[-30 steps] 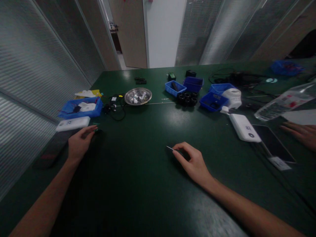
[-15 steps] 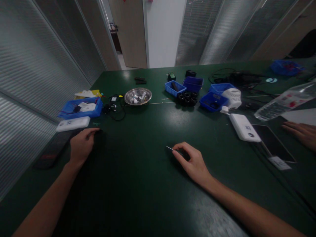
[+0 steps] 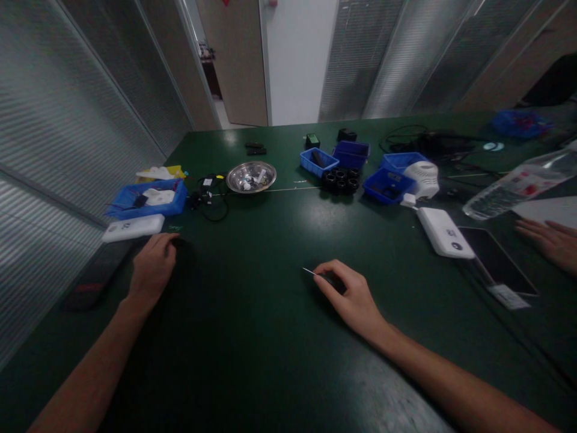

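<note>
My right hand (image 3: 349, 291) is over the middle of the green table (image 3: 252, 313). Its thumb and forefinger pinch a thin, bright, needle-like metal piece (image 3: 308, 271), whose tip points up and to the left. Whether a handle lies behind the fingers is hidden. On the left side, my left hand (image 3: 154, 264) rests low at the table with its fingers bent together. Their undersides are hidden, so I cannot make out what they hold, if anything. Just beyond its fingertips lies a small green piece (image 3: 175, 228), near a white power bank (image 3: 134, 228).
A dark pouch (image 3: 97, 279) lies beside my left wrist. Farther back stand a blue tray (image 3: 162, 208), a metal bowl (image 3: 234, 184) with small parts and several blue bins (image 3: 319, 171). At right are another white power bank (image 3: 444, 231), a phone (image 3: 498, 258), a bottle (image 3: 496, 195) and another person's hand (image 3: 550, 243).
My left hand has turned, its fingers now drawn closer together and its fingertips slightly left. My right hand keeps its pinch on the needle-like piece, nearly still.
</note>
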`<action>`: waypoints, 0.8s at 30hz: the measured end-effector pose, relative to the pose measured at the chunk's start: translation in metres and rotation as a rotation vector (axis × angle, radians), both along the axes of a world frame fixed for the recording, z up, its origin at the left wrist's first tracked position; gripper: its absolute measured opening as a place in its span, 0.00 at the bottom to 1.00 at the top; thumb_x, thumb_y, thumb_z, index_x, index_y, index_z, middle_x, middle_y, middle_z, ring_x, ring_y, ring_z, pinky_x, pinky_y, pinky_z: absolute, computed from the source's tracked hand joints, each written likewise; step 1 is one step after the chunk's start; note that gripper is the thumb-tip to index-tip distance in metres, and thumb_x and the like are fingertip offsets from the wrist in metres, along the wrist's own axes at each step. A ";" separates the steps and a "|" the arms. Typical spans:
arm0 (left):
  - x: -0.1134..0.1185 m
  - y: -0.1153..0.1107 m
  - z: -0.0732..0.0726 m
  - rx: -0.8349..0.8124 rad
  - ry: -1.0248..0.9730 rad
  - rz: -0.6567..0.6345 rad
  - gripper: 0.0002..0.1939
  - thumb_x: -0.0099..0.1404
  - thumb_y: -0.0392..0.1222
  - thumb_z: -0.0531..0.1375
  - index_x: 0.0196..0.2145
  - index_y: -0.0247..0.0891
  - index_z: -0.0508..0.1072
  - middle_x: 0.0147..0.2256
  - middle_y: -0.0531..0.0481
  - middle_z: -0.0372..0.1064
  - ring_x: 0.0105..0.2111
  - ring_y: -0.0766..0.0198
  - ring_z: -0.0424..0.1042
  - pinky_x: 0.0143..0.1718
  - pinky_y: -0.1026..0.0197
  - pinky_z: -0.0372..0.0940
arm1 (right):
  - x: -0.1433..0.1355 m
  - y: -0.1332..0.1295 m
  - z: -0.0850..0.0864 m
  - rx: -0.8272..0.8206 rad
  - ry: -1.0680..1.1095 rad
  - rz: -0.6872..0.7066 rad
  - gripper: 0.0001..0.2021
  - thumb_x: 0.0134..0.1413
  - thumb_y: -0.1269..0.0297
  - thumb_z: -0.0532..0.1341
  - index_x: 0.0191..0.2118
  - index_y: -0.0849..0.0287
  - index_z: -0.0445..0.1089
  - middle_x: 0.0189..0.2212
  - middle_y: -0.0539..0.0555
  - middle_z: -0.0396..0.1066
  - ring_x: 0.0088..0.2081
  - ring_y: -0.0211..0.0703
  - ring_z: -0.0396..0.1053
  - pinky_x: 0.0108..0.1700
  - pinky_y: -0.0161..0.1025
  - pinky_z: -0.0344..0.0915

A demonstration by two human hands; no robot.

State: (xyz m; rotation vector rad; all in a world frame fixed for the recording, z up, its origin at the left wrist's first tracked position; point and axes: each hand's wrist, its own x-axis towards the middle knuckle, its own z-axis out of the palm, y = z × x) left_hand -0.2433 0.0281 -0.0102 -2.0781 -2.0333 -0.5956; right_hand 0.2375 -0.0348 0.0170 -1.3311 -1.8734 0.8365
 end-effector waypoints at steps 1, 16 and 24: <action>0.000 0.000 0.000 0.001 0.002 0.003 0.21 0.75 0.42 0.48 0.57 0.38 0.74 0.55 0.39 0.73 0.56 0.49 0.73 0.62 0.48 0.66 | 0.000 0.000 -0.001 0.005 -0.003 -0.003 0.10 0.71 0.55 0.59 0.45 0.53 0.76 0.42 0.54 0.77 0.41 0.47 0.74 0.42 0.42 0.69; 0.002 -0.003 0.000 0.002 0.030 -0.029 0.20 0.76 0.44 0.49 0.56 0.38 0.75 0.57 0.41 0.74 0.55 0.49 0.75 0.58 0.49 0.68 | 0.000 0.000 -0.001 -0.006 0.004 0.002 0.10 0.71 0.55 0.60 0.45 0.53 0.76 0.42 0.53 0.76 0.40 0.46 0.73 0.41 0.42 0.67; 0.001 -0.002 -0.001 0.007 0.027 -0.025 0.19 0.76 0.44 0.50 0.54 0.39 0.76 0.56 0.41 0.73 0.53 0.50 0.75 0.59 0.50 0.67 | 0.000 0.000 0.000 -0.014 0.006 0.011 0.09 0.72 0.57 0.60 0.45 0.53 0.75 0.42 0.53 0.76 0.40 0.46 0.72 0.41 0.42 0.66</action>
